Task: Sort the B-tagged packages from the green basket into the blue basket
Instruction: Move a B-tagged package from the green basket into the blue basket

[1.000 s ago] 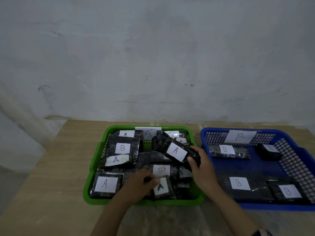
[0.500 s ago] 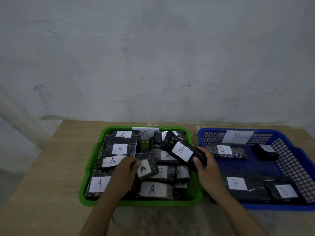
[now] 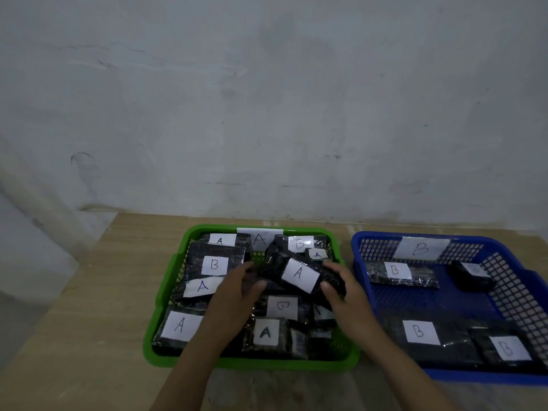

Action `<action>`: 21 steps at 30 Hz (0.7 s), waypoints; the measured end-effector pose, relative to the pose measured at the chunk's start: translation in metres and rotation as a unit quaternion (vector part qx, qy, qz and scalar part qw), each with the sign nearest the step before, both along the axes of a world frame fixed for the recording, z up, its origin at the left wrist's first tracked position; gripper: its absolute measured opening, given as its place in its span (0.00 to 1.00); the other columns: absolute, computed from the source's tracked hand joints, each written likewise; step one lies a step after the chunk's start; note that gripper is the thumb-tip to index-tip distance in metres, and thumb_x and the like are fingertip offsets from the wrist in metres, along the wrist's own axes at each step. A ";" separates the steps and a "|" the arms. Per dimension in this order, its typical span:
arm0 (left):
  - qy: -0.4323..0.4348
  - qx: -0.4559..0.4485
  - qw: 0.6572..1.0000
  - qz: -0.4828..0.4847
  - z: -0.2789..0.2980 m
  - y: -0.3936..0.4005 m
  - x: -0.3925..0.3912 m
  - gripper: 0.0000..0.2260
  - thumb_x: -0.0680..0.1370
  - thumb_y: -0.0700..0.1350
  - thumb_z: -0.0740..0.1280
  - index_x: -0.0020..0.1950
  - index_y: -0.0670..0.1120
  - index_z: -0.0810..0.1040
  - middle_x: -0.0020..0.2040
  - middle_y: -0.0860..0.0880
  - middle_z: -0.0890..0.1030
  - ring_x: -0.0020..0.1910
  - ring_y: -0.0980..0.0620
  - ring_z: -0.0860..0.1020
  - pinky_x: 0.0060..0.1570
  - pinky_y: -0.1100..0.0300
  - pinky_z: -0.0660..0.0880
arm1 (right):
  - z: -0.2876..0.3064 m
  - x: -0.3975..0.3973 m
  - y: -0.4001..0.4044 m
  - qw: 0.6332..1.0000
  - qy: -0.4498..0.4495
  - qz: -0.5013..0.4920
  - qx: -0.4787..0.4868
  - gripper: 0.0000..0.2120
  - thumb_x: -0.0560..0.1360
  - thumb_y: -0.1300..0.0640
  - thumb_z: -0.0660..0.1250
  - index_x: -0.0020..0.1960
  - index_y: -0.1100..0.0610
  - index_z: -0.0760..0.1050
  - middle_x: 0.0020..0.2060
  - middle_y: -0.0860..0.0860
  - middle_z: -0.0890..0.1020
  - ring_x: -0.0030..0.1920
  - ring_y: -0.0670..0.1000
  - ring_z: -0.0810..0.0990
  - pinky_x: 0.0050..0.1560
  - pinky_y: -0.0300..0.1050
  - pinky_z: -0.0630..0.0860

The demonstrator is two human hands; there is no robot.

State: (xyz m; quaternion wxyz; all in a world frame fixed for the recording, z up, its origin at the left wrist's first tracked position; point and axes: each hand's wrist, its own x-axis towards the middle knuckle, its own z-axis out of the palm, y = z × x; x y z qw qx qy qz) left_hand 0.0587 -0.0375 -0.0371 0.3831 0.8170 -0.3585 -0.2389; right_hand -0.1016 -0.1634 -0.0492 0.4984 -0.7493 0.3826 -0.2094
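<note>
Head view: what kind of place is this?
Likely a makeshift sorting bench in a bare room, not a real warehouse: a wooden table against a scuffed plaster wall, holding a green basket and a blue basket of hand-lettered A and B packages.

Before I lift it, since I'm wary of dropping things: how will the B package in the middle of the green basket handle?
The B package looks flat and film-wrapped, so probably light but slippery. It lies partly under the A package that both hands touch, so pulling it may shift its neighbours. Unlikely to roll.
</note>
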 end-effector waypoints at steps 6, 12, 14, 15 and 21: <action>0.067 -0.097 0.993 0.008 0.005 -0.007 -0.002 0.13 0.76 0.43 0.63 0.59 0.55 0.68 0.55 0.53 0.73 0.56 0.53 0.73 0.46 0.69 0.71 | 0.005 0.007 0.005 0.996 -0.025 0.079 0.042 0.13 0.78 0.59 0.58 0.58 0.44 0.67 0.55 0.45 0.71 0.53 0.43 0.72 0.43 0.30 0.74; 0.020 -0.173 0.972 0.158 0.004 0.012 0.018 0.10 0.76 0.40 0.63 0.55 0.51 0.70 0.45 0.55 0.74 0.45 0.51 0.74 0.42 0.65 0.73 | -0.007 0.007 -0.005 0.982 0.114 0.058 -0.136 0.17 0.78 0.54 0.57 0.66 0.52 0.65 0.57 0.46 0.72 0.62 0.48 0.69 0.64 0.46 0.66; 0.028 -0.170 0.969 0.177 0.003 0.017 0.024 0.10 0.76 0.40 0.64 0.55 0.50 0.71 0.49 0.48 0.75 0.49 0.48 0.74 0.50 0.54 0.74 | -0.016 0.008 -0.002 0.941 0.231 0.101 -0.225 0.18 0.78 0.49 0.55 0.67 0.50 0.64 0.63 0.47 0.70 0.67 0.49 0.64 0.68 0.47 0.56; 0.030 -0.173 0.967 0.183 0.002 0.019 0.026 0.10 0.76 0.40 0.64 0.55 0.50 0.71 0.49 0.46 0.75 0.49 0.48 0.74 0.51 0.52 0.73 | -0.019 0.009 0.001 0.920 0.279 0.120 -0.247 0.21 0.78 0.45 0.52 0.69 0.50 0.61 0.66 0.47 0.67 0.69 0.49 0.59 0.70 0.47 0.50; 0.034 -0.185 0.960 0.208 -0.003 0.027 0.026 0.11 0.76 0.38 0.64 0.58 0.47 0.73 0.49 0.46 0.75 0.47 0.48 0.74 0.47 0.58 0.68 | -0.020 0.019 0.018 0.874 0.360 0.162 -0.284 0.36 0.69 0.31 0.48 0.69 0.52 0.57 0.70 0.49 0.58 0.73 0.51 0.47 0.63 0.51 0.33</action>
